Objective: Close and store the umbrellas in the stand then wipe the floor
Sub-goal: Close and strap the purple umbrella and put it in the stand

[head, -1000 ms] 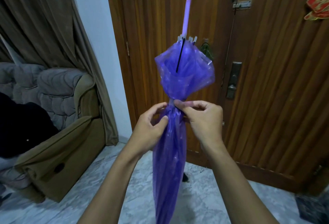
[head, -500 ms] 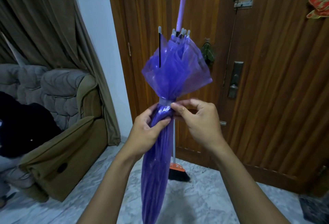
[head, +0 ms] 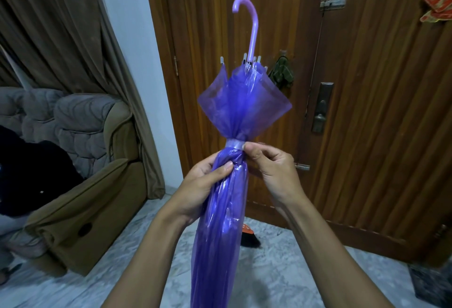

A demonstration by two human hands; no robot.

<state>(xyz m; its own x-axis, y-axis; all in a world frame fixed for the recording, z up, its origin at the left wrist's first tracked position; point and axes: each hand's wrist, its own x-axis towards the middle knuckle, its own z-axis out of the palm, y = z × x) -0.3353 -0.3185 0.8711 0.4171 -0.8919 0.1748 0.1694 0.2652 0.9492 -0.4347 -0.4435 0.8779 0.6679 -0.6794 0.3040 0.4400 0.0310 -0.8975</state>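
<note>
Umbrella (head: pixel 227 185), furled, held upright before a wooden door (head: pixel 367 136) with its hooked handle (head: pixel 252 26) uppermost. The left hand (head: pixel 200 185) is curled round the bunched canopy just below the strap (head: pixel 235 144); the right hand (head: pixel 274 170) pinches the strap's end between thumb and forefinger. Above the strap the canopy flares loose. The thin plastic film looks light, soft and slippery, likely to slide in folds; the stiff shaft inside and the handle offer the firmest hold. No stand is in view.
</note>
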